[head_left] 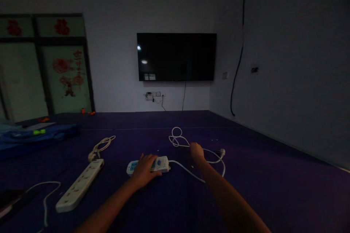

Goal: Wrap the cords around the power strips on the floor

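My left hand lies over the white power strip on the purple surface; I can't tell if it's squeezing. My right hand is closed around its cord. That cord is in big loose loops; the other strip already has a bunched-up cord.

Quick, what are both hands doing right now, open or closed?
Left hand: laid over the blue-and-white power strip; whether it is closed in a grip can't be told.
Right hand: closed, holding the white cord.
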`<action>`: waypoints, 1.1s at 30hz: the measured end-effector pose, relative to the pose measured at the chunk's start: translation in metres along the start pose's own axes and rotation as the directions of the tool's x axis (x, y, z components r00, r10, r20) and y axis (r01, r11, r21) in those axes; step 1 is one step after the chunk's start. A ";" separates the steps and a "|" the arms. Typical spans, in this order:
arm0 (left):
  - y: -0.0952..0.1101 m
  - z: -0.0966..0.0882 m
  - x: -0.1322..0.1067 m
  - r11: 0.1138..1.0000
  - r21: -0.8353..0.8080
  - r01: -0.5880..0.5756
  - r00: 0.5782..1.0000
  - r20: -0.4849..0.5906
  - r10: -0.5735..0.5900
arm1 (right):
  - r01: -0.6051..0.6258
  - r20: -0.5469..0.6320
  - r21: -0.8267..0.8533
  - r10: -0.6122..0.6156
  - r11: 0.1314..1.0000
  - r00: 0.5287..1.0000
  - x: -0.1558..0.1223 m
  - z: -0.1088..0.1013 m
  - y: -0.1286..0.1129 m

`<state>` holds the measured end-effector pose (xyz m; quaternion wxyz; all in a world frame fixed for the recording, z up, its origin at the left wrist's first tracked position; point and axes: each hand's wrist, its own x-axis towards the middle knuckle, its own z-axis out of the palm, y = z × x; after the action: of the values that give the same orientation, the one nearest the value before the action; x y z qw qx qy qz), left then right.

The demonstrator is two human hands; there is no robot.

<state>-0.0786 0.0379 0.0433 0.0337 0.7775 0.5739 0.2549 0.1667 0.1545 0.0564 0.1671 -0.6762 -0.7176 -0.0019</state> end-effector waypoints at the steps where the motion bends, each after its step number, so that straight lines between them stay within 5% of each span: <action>1: 0.005 -0.002 -0.005 0.999 -0.033 0.030 0.997 -0.068 -0.032 | -0.023 0.002 0.016 0.023 1.000 1.000 0.003 -0.002 -0.002; 8: 0.043 -0.023 -0.039 0.819 -0.555 0.144 0.889 -0.291 -0.354 | 0.033 -0.089 0.212 -0.015 0.977 0.996 -0.021 -0.033 -0.016; 10: 0.053 -0.023 -0.041 0.712 -0.689 0.138 0.862 -0.271 -0.429 | 0.119 -0.132 0.292 -0.083 0.949 0.988 -0.048 -0.040 -0.022; 13: 0.066 -0.016 -0.040 0.545 -0.827 0.137 0.838 -0.197 -0.509 | 0.409 -0.277 0.578 -0.302 0.706 0.912 -0.094 -0.037 -0.035; 18: 0.075 -0.001 -0.042 0.240 -0.956 0.169 0.830 0.007 -0.557 | 0.440 -0.308 0.637 -0.315 0.633 0.898 -0.138 -0.004 -0.054; 23: 0.072 0.003 -0.050 -0.182 -0.952 0.247 0.855 0.303 -0.422 | 0.481 -0.381 0.635 -0.298 0.605 0.876 -0.141 0.021 -0.064; 26: 0.067 0.000 -0.053 -0.361 -0.841 0.404 0.818 0.508 -0.269 | 0.510 -0.476 0.553 -0.253 0.659 0.842 -0.141 0.026 -0.062; 29: 0.059 0.000 -0.052 -0.415 -0.779 0.470 0.818 0.561 -0.127 | 0.536 -0.521 0.489 -0.263 0.688 0.812 -0.138 0.027 -0.050; 33: 0.049 0.011 -0.052 -0.412 -0.783 0.467 0.869 0.491 0.051 | 0.515 -0.496 0.476 -0.265 0.713 0.827 -0.128 0.029 -0.033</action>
<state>-0.0419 -0.0236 0.0319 0.7940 0.3012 0.2401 0.4704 0.1319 0.0344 0.0057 0.5048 -0.4037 -0.7613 0.0503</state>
